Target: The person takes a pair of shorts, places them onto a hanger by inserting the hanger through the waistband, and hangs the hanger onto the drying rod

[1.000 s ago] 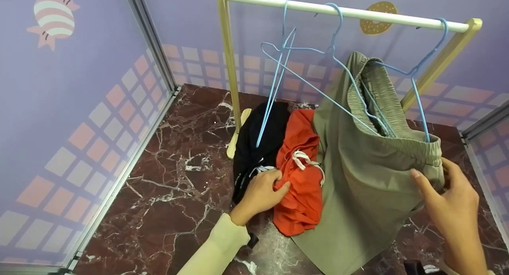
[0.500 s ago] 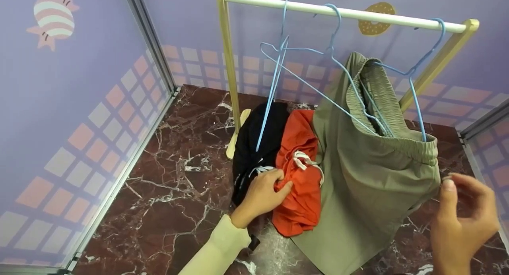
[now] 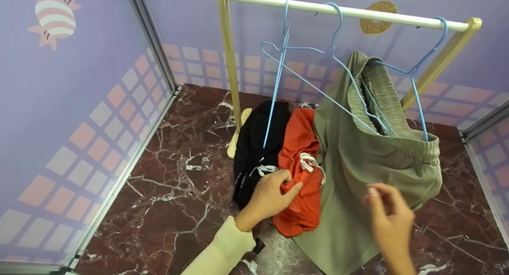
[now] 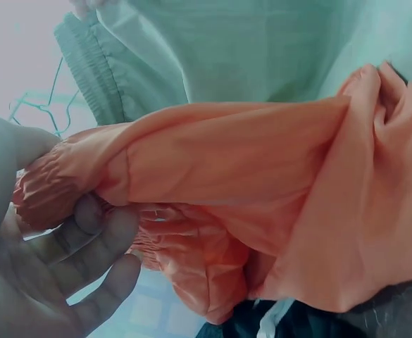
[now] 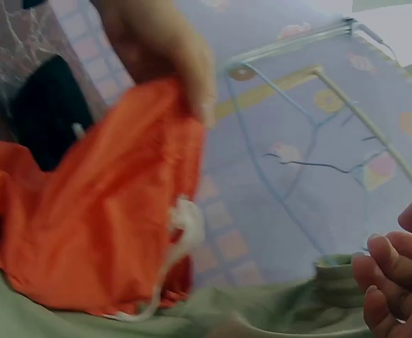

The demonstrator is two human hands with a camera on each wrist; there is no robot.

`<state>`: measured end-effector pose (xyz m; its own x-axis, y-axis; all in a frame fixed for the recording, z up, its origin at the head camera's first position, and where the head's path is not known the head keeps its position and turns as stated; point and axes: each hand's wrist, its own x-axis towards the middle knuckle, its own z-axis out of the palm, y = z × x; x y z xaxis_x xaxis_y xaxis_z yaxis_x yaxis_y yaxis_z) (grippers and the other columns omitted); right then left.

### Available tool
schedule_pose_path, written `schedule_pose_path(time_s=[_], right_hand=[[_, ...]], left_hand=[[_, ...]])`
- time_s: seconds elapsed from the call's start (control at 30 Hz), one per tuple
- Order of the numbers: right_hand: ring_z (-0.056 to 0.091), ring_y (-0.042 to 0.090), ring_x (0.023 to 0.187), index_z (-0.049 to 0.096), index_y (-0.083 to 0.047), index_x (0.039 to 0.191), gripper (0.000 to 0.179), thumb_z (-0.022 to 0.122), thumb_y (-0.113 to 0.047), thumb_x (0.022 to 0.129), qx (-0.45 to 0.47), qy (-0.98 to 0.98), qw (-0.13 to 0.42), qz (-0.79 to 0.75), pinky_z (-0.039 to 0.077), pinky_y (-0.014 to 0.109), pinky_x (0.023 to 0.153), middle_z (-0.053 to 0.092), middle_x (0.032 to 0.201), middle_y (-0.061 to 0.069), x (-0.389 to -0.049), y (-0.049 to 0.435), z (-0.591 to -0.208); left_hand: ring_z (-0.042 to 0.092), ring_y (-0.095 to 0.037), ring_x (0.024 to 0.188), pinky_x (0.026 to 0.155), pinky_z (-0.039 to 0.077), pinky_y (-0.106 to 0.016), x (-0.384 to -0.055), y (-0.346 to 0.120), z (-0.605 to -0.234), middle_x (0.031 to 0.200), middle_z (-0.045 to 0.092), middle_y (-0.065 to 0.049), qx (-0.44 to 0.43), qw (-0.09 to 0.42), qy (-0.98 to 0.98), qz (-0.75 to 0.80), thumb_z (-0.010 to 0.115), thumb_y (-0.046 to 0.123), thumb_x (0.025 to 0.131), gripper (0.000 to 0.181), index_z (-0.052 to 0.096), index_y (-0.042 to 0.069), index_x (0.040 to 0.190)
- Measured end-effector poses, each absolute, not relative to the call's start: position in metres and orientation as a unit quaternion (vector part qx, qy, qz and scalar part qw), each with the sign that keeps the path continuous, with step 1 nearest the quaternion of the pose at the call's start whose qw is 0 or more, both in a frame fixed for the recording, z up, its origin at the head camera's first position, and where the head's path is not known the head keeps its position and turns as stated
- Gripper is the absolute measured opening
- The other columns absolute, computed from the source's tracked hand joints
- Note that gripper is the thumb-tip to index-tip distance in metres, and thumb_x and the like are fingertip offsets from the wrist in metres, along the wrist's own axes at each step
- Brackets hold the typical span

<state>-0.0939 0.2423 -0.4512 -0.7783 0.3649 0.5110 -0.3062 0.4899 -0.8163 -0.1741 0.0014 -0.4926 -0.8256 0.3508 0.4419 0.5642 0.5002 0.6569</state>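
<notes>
In the head view my left hand (image 3: 268, 195) grips red drawstring pants (image 3: 300, 213), bunched up low with a white cord. The left wrist view has its thumb and fingers round the gathered waistband (image 4: 47, 186). My right hand (image 3: 391, 221) is in front of the khaki pants (image 3: 370, 159), fingers loosely bent and holding nothing. Those khaki pants hang from a blue wire hanger (image 3: 418, 96) inside their elastic waistband, at the rack's right end. Two other blue hangers, a middle hanger (image 3: 318, 90) and a left hanger (image 3: 275, 96), hang on the white bar (image 3: 397, 17).
A black garment (image 3: 254, 136) with a pale cord lies left of the red pants, below the left hanger. The rack's wooden post (image 3: 227, 48) stands on a marble-patterned floor (image 3: 159, 211). Purple patterned panels (image 3: 71, 92) enclose the space.
My right hand has let go of the khaki waistband's right side and moved left across the front of the khaki pants. The left hand shifts slightly right, still gripping the red pants.
</notes>
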Motion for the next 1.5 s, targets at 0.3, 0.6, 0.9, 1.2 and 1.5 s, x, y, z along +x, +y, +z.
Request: schedule_pose_path(time_s=[0.3,0.6,0.9,1.2,1.5], right_hand=[[0.065,0.007,0.068,0.068,0.0,0.097,0.01,0.062,0.003,0.091,-0.007,-0.817,0.223,0.533,0.051,0.015,0.064,0.067,0.076,0.004,-0.104,0.224,-0.475],[0.068,0.007,0.086,0.065,-0.006,0.112,0.019,0.056,-0.015,0.098,-0.025,-0.821,0.083,0.564,0.055,0.023,0.075,0.072,0.097,0.002,-0.109,0.206,-0.472],[0.062,0.006,0.104,0.065,-0.013,0.12,0.027,0.055,-0.027,0.099,-0.043,-0.844,0.032,0.534,0.047,0.018,0.087,0.068,0.117,0.002,-0.111,0.196,-0.474],[0.062,0.005,0.101,0.062,-0.011,0.123,0.03,0.054,-0.027,0.099,-0.036,-0.835,0.008,0.549,0.049,0.018,0.085,0.067,0.115,0.006,-0.112,0.19,-0.479],[0.062,0.008,0.088,0.063,-0.013,0.121,0.026,0.053,-0.023,0.1,-0.044,-0.848,0.019,0.528,0.051,0.022,0.075,0.068,0.105,0.006,-0.112,0.189,-0.48]], left_hand=[[0.037,-0.007,0.061,0.059,0.026,-0.018,-0.17,0.008,-0.489,0.065,0.034,0.009,-0.276,0.115,-0.845,-0.444,0.066,0.03,0.091,0.034,0.045,0.013,0.07],[0.039,-0.004,0.059,0.055,0.028,-0.015,-0.162,0.019,-0.487,0.065,0.041,0.007,-0.273,0.1,-0.836,-0.466,0.063,0.031,0.092,0.027,0.048,0.014,0.08],[0.04,-0.003,0.056,0.05,0.029,-0.014,-0.153,0.029,-0.489,0.064,0.045,0.006,-0.267,0.077,-0.829,-0.485,0.066,0.029,0.09,0.024,0.047,0.016,0.097],[0.048,-0.002,0.061,0.055,0.034,-0.01,-0.147,0.036,-0.495,0.08,0.06,0.004,-0.285,0.076,-0.82,-0.49,0.068,0.021,0.085,0.037,0.046,0.016,0.115],[0.056,-0.004,0.07,0.063,0.041,-0.008,-0.143,0.038,-0.498,0.088,0.061,0.002,-0.317,0.035,-0.807,-0.497,0.077,0.023,0.08,0.059,0.042,0.017,0.127]])
